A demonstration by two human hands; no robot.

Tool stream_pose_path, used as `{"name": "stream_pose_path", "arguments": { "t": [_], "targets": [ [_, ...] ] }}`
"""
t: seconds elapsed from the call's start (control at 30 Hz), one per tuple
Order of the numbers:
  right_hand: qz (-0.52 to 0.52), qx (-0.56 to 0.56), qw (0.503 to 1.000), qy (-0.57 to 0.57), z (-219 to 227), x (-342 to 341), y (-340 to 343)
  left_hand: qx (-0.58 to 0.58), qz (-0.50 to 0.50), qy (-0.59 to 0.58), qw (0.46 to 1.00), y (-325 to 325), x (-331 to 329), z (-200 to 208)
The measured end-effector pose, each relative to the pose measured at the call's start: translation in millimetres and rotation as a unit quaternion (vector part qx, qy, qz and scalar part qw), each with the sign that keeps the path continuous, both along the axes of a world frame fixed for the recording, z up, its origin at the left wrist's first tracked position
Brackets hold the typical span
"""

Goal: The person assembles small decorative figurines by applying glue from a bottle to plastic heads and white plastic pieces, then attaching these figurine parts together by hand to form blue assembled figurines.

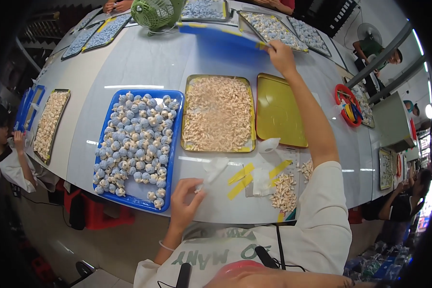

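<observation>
My right hand [281, 56] reaches far forward, its fingers closed on the right end of a blue tray [225, 43]. The tray is tilted and smeared by motion, with yellow tape at its corners. Close to the table's front edge, my left hand [183, 199] has curled fingers that pinch a crumpled white tissue [215, 172]. To its left, a blue tray with a raised rim [178, 129] carries many small light-blue and cream balls [139, 139]. Ahead lies a yellow-edged tray [186, 115] full of small cream pieces [218, 113]. An olive-yellow tray [279, 110] stands right of it.
Loose cream pieces [284, 192] lie at the front right, beside yellow tape strips [240, 180]. A green fan [158, 14] and several filled trays [273, 30] stand at the far side. A red basket [348, 105] sits at the right. Other people work around the table.
</observation>
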State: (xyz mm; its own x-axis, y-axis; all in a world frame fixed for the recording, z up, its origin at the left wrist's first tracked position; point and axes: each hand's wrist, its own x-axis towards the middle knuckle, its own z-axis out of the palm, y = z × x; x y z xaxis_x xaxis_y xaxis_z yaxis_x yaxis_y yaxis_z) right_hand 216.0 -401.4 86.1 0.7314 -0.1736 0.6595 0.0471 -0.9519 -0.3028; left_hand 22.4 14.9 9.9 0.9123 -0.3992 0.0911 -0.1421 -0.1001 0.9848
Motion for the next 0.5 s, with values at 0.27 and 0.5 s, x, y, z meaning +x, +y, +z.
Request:
{"name": "stream_pose_path", "arguments": {
  "t": [0.27,0.5],
  "targets": [
    [0.031,0.085,0.988,-0.122,135,-105,4,-0.017,0.002,-0.031,0.999,2,-6,-8],
    [-0.241,0.023,0.936,-0.256,171,-364,20,-0.093,-0.026,0.039,0.995,5,-5,-16]
  ]
}}
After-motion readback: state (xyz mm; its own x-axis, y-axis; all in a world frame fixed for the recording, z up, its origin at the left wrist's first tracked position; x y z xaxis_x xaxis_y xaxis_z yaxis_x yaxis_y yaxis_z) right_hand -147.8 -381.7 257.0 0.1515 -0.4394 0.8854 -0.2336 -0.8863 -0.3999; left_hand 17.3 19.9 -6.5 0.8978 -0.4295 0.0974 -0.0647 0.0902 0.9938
